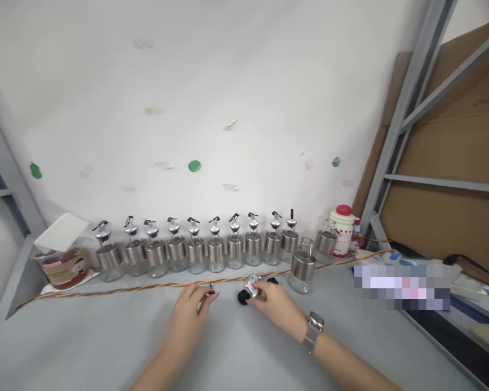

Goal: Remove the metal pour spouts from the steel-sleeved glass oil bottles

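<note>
My left hand [193, 304] is closed in a pinch on a small black part [211, 290], too small to name surely. To its right, my right hand [271, 301] has its fingers closed on a silver pourer top [251, 285]. Beside those fingers lies a round black stopper [243, 296] on the grey table [228, 347]. Another black piece [273, 281] shows just behind the right hand. Farther right stands an uncapped glass bottle [303, 267] with a steel band, and a second uncapped bottle [325, 241] is behind it.
Along the wall runs a row of several steel-banded bottles [196, 255] with pourer tops. A twisted red-yellow wire [146, 287] crosses the table before them. At left sits a container of brown liquid [65, 269]; at right, a white jar with a red lid [342, 233].
</note>
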A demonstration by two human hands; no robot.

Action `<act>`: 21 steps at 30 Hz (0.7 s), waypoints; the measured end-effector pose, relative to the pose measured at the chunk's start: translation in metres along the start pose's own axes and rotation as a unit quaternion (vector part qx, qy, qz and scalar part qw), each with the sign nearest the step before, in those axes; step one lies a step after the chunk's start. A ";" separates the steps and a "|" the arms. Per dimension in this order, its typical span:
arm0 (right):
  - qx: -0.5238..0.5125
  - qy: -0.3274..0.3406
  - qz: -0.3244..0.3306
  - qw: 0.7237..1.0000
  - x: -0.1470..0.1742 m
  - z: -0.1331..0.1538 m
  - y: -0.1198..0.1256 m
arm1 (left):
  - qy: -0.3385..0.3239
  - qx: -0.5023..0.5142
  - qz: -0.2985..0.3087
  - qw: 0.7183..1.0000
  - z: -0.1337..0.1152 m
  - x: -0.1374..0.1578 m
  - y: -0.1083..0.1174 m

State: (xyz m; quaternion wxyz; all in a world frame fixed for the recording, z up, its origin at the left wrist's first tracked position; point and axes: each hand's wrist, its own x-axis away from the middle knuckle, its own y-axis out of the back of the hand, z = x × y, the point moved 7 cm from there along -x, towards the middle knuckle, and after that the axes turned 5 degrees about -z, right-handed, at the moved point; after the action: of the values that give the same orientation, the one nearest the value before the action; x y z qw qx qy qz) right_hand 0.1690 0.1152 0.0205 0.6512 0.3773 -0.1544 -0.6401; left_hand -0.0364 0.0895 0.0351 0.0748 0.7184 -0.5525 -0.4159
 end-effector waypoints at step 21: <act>-0.065 0.053 -0.027 0.996 0.010 0.021 -0.005 | -0.019 -0.132 0.014 0.991 0.026 -0.011 -0.002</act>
State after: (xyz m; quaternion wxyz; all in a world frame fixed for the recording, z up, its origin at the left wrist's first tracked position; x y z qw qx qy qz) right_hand 0.1526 0.0998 0.0281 0.6638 0.3714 -0.0674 -0.6457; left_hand -0.0530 0.1085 0.0226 0.1643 0.6864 -0.5037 -0.4981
